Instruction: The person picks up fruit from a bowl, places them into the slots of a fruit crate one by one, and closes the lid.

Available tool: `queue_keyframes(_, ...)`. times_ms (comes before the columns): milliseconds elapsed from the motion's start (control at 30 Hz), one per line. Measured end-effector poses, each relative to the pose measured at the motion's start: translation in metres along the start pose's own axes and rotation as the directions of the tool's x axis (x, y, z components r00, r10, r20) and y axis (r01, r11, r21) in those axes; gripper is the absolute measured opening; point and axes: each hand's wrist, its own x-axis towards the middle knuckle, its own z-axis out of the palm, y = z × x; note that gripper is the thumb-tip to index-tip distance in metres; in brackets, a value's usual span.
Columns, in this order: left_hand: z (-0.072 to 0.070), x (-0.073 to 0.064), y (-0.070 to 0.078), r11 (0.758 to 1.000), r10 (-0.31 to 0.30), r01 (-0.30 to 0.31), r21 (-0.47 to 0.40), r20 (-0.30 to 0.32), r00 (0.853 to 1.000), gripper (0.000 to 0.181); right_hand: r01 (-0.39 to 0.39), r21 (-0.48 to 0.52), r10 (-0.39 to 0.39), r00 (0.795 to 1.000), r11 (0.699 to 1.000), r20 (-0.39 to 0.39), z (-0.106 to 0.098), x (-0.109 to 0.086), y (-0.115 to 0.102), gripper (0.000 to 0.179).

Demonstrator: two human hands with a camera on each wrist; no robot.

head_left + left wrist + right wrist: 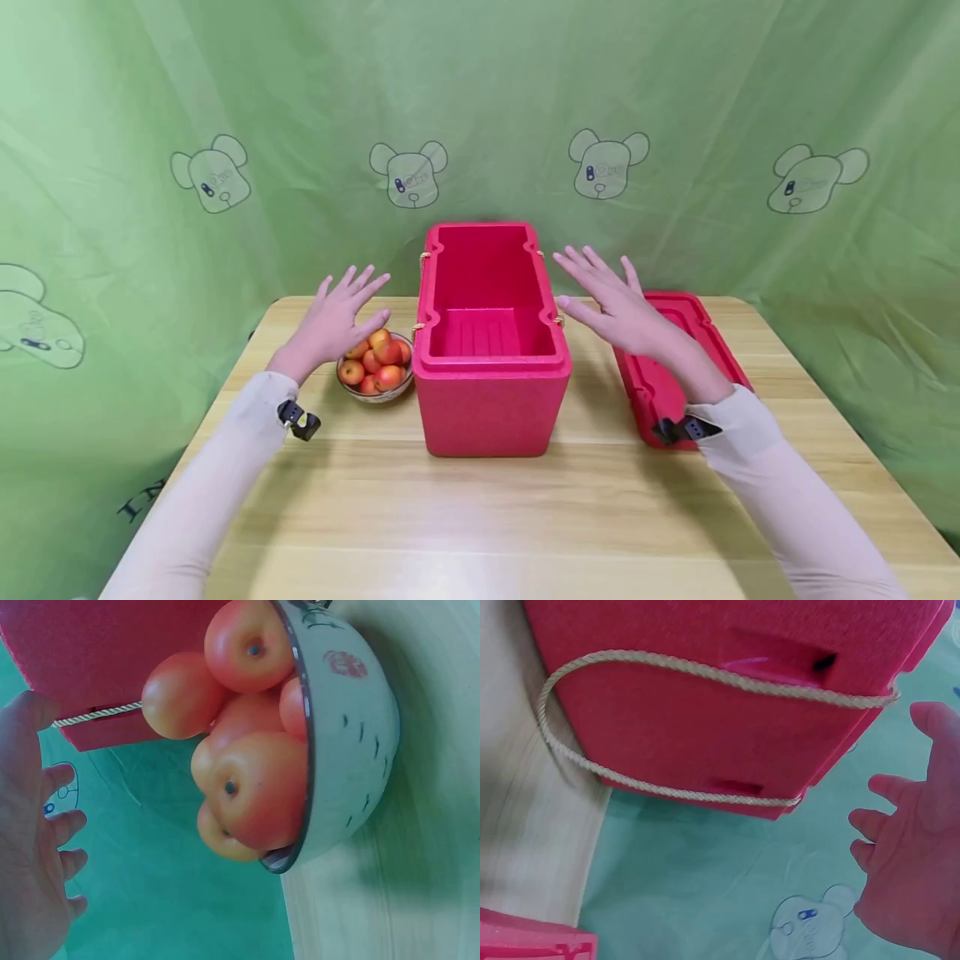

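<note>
A red foam box stands lidless in the middle of the table, its inside bare. Left of it is a patterned enamel bowl heaped with red-and-yellow apples. My left hand hovers over the bowl's left side with fingers spread, holding nothing. On the other side, my right hand is raised between the box and its red lid, fingers straight and nothing held. A rope handle loops down the box's right side in the right wrist view.
The light wooden table carries the box, bowl and lid, with the lid lying flat at the right. A green curtain with bear-head drawings hangs behind and around the table.
</note>
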Motion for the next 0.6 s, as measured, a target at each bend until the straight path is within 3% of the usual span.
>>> queue_keyframes(367,0.016,-0.003,0.0,1.0,0.024,-0.024,0.002,0.015,1.0,0.067,0.063,-0.004,-0.062,0.996,0.998,0.065,0.006,-0.012,-0.029,0.079)
queue_keyframes(600,0.026,-0.005,-0.002,0.999,0.046,-0.046,0.011,0.025,0.999,0.065,0.057,-0.036,-0.055,0.997,0.998,0.057,0.014,-0.014,-0.027,0.077)
